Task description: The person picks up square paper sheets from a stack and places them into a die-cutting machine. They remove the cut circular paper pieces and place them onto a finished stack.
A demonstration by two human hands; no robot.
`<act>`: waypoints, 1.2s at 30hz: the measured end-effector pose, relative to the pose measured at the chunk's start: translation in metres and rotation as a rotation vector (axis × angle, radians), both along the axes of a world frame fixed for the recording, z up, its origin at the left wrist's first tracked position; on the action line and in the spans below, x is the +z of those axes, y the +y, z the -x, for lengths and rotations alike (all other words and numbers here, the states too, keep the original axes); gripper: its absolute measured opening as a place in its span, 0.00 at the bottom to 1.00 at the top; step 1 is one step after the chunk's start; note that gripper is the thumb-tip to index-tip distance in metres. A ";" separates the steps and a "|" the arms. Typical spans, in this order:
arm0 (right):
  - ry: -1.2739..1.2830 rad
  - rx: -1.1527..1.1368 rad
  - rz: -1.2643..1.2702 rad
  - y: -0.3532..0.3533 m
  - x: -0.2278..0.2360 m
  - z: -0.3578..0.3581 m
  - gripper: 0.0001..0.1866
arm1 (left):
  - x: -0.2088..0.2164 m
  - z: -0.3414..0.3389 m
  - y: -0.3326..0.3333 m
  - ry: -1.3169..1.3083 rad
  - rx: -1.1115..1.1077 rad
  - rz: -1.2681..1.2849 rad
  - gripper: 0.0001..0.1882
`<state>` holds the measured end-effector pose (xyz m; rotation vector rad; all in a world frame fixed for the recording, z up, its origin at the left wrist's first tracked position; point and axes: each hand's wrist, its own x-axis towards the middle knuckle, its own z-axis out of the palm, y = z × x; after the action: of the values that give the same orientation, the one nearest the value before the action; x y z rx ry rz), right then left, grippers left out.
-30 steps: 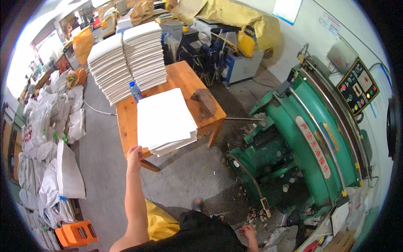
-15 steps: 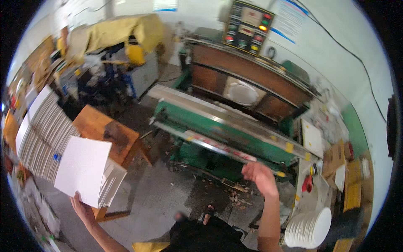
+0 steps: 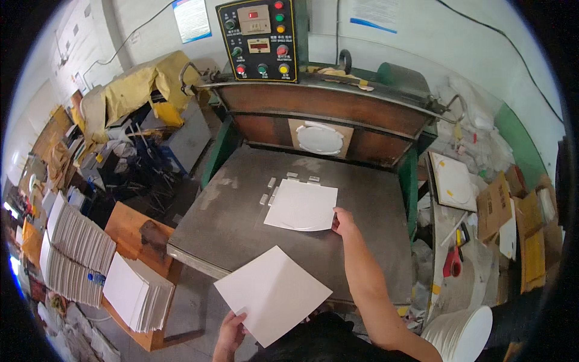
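A blank white square card sheet (image 3: 274, 295) is pinched at its left edge in my left hand (image 3: 231, 330), tilted in front of the machine's bed. My right hand (image 3: 344, 221) reaches over the grey metal bed (image 3: 368, 247). Its fingers close on the right edge of a second white card (image 3: 304, 203), which lies on the bed with a curved cut line near its front edge. Small metal stops (image 3: 271, 182) sit along that card's left and far sides. Above the bed, a pale board with a round white shape (image 3: 319, 139) is fixed to the raised brown platen (image 3: 259, 102).
A wooden table (image 3: 126, 220) at left carries stacked white cards (image 3: 129, 289). Taller card stacks (image 3: 78, 235) stand beside it. At right, a bench holds red-handled scissors (image 3: 452, 263), cardboard boxes (image 3: 494, 208) and a stack of white discs (image 3: 464, 335). A control panel (image 3: 259, 39) rises above the machine.
My left hand has carried a card from the stack at the left to in front of the machine. The bed now shows in full, and my right hand has reached the card on it.
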<state>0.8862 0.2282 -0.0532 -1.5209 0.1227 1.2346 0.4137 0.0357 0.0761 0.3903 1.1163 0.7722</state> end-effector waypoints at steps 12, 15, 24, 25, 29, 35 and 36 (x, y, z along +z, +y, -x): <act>0.145 0.086 -0.609 -0.038 0.084 -0.064 0.19 | -0.052 -0.178 0.095 -0.196 -0.156 -0.060 0.21; -0.151 0.044 -0.649 -0.112 0.072 -0.115 0.24 | -0.113 -0.250 0.160 -0.185 -0.178 -0.050 0.20; -0.220 -0.281 -0.368 -0.345 0.097 -0.080 0.28 | -0.112 -0.275 0.160 0.048 -0.106 -0.143 0.23; -0.272 -0.303 -0.354 -0.356 0.111 -0.061 0.28 | -0.105 -0.284 0.159 0.343 -0.170 -0.456 0.24; -0.400 -0.456 -0.221 -0.414 0.104 -0.030 0.28 | -0.089 -0.369 0.164 0.958 -0.451 -1.219 0.30; -0.351 -0.608 -0.292 -0.417 0.168 0.046 0.30 | -0.123 -0.409 0.209 1.391 -0.883 -1.306 0.32; -0.392 -0.596 -0.326 -0.420 0.177 0.059 0.32 | -0.115 -0.406 0.211 1.383 -0.932 -1.289 0.32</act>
<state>0.8268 -0.1916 0.1237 -1.2794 0.0988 0.4479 0.8196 0.2465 -0.0385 2.6024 1.2529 0.1550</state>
